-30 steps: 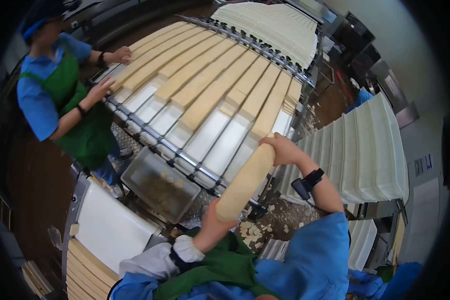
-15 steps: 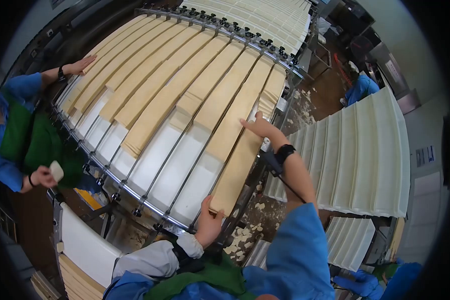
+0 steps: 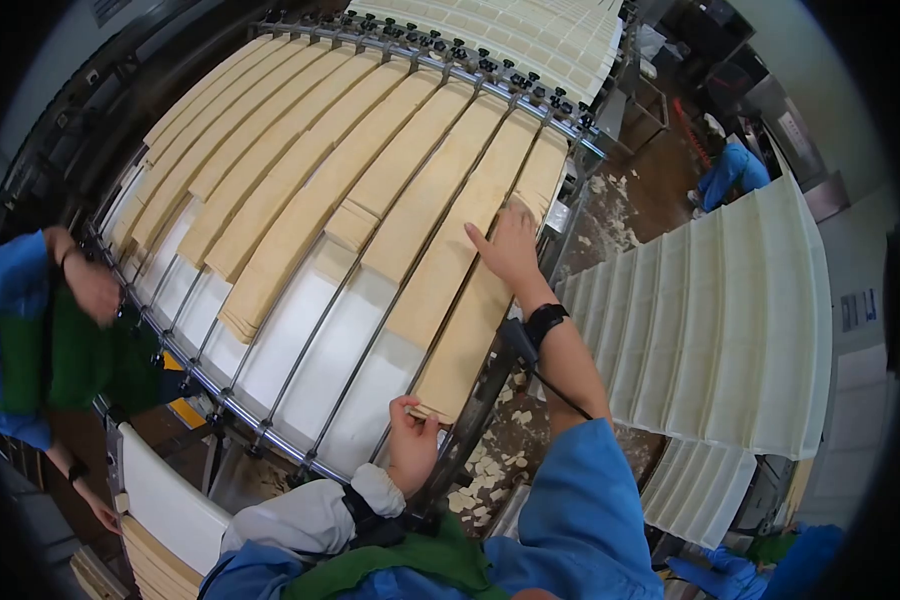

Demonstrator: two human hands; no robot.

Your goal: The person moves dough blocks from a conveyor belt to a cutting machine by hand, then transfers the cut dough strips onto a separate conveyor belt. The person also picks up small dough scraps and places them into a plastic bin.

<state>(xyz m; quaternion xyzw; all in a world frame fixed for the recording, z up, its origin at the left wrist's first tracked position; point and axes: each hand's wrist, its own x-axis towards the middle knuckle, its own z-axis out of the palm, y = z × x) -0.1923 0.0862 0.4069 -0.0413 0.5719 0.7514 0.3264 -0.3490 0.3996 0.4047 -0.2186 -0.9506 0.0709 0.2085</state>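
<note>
Long rows of thin, pale yellow sheets (image 3: 440,290) lie overlapping in lanes split by metal rods, on a white belt (image 3: 355,400). My left hand (image 3: 413,445) is at the near end of the rightmost row (image 3: 470,340), thumb and curled fingers closed at its end sheets. Farther up that same row, my right hand (image 3: 513,248) rests on top, palm down, with the thumb held apart. Some sheets by its fingertips look tilted and loosely layered. What the sheets are made of cannot be made out.
A metal bar with black knobs (image 3: 440,62) crosses the far end; another rail (image 3: 230,405) borders the near left. A co-worker in a green apron (image 3: 90,335) stands left. White ribbed trays (image 3: 710,320) are at right. Broken pieces (image 3: 485,470) litter the floor.
My right hand has turned from a raised, pointing pose to lying flatter, farther up the row. The co-worker's upper hand has left the rows, and the other has lowered to the stack below.
</note>
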